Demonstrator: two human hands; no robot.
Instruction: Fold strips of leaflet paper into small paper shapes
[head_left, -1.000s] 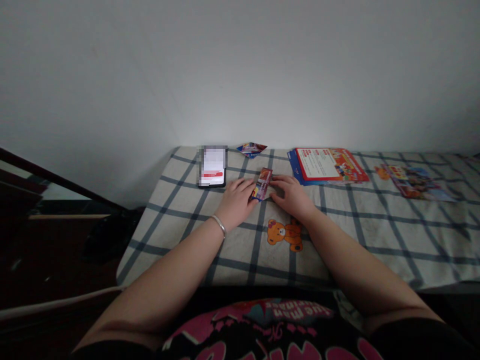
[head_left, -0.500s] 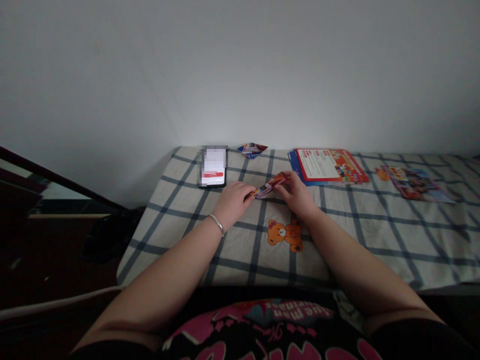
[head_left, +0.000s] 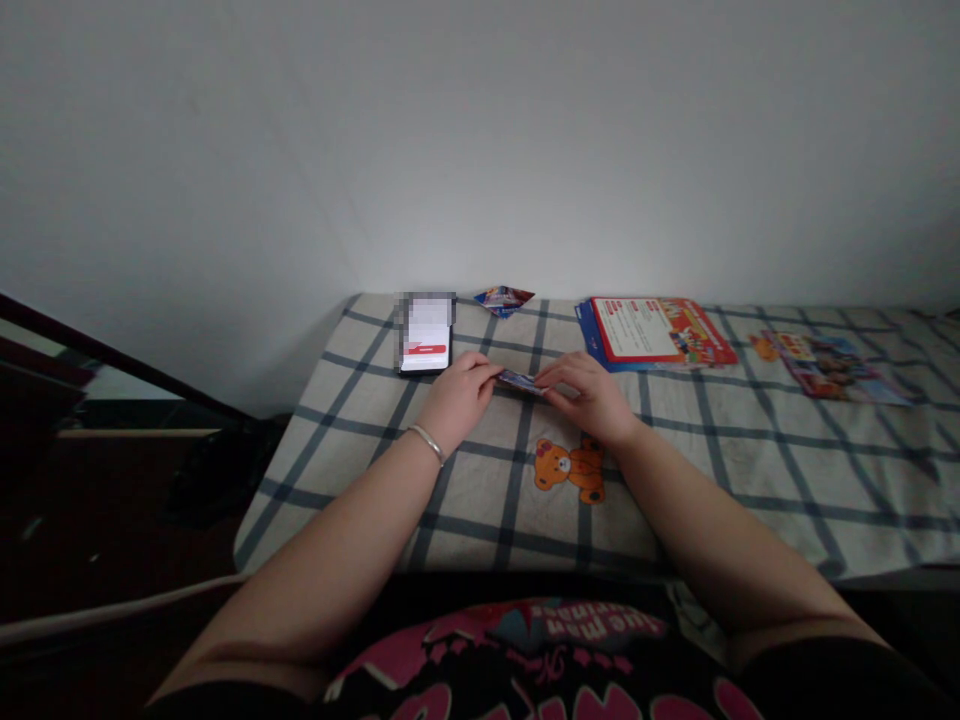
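Observation:
Between my hands is a small folded piece of printed paper (head_left: 520, 381), seen nearly edge-on as a narrow strip. My left hand (head_left: 459, 402), with a silver bangle at the wrist, pinches its left end. The right end is gripped between the thumb and fingers of my right hand (head_left: 589, 398). Part of the paper is hidden by my fingers. Beyond it, near the wall, rests another folded paper piece (head_left: 505, 300) with pointed corners. A phone (head_left: 427, 335) with a lit screen lies just past my left hand.
A stack of printed leaflets (head_left: 652, 332) lies right of my hands. Farther right is a colourful printed sheet (head_left: 836, 368). Everything rests on a checked cloth (head_left: 360, 430) with bear prints, against a white wall (head_left: 480, 150). A black bag (head_left: 217, 470) is down on the left.
The folded paper has turned from a slanted pose to a flatter, narrower one, with its dark blue printing showing. My left hand shifted slightly left; my right hand's fingers came over the paper's right end.

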